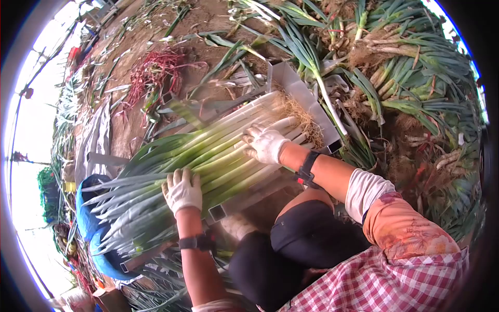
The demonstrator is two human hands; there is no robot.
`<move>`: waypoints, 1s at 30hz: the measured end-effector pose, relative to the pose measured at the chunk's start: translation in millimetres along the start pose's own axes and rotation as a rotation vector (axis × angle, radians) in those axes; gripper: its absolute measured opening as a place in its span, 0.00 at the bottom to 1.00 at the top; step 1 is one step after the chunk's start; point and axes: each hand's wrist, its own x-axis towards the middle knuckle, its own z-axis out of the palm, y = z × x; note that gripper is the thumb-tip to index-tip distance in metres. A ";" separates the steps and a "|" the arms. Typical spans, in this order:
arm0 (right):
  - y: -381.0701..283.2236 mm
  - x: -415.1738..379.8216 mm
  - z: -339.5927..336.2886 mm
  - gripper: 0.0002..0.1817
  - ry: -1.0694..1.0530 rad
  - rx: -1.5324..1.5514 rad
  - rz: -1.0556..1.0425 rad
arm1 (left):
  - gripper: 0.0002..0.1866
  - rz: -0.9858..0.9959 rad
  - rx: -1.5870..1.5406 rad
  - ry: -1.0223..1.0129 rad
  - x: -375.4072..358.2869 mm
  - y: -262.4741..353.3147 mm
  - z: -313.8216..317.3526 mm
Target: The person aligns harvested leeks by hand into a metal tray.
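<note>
A wide layer of long green onions (223, 143) lies across a metal rack (312, 104), roots at the upper right against its upright plate and green leaves fanning to the lower left. My left hand (183, 193), in a white glove, rests on the leaves with its fingers spread. Farther up, my right hand (266, 145), also gloved, lies over the white stalks near the roots, fingers apart. Both hands touch the top of the layer, and neither is wrapped round a stalk. Some of the stalks look smeared by motion.
Heaps of green onions (426, 78) cover the right side. A tangle of red ties (156, 73) lies on the soil beyond the rack. Blue plastic (88, 216) sits under the leaf ends at the left. My bent knees (312, 229) are close to the rack's near edge.
</note>
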 end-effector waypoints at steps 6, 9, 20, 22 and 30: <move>-0.4 4.8 2.9 0.29 -0.020 -0.007 -0.001 | 0.21 0.022 0.042 0.051 -0.2 0.3 14.1; -11.6 -21.1 -20.8 0.29 0.081 0.187 -0.018 | 0.22 0.023 0.049 0.073 -2.5 -4.9 21.1; 172.5 -183.8 -37.1 0.15 0.399 1.258 0.512 | 0.21 0.028 0.101 0.115 -4.1 -3.2 24.5; 224.1 -171.0 17.1 0.18 0.482 0.740 0.764 | 0.21 0.037 0.111 0.115 -4.1 -4.1 25.1; 301.1 -102.0 115.2 0.26 0.187 0.339 1.162 | 0.22 0.053 0.121 0.113 -3.9 -2.6 23.7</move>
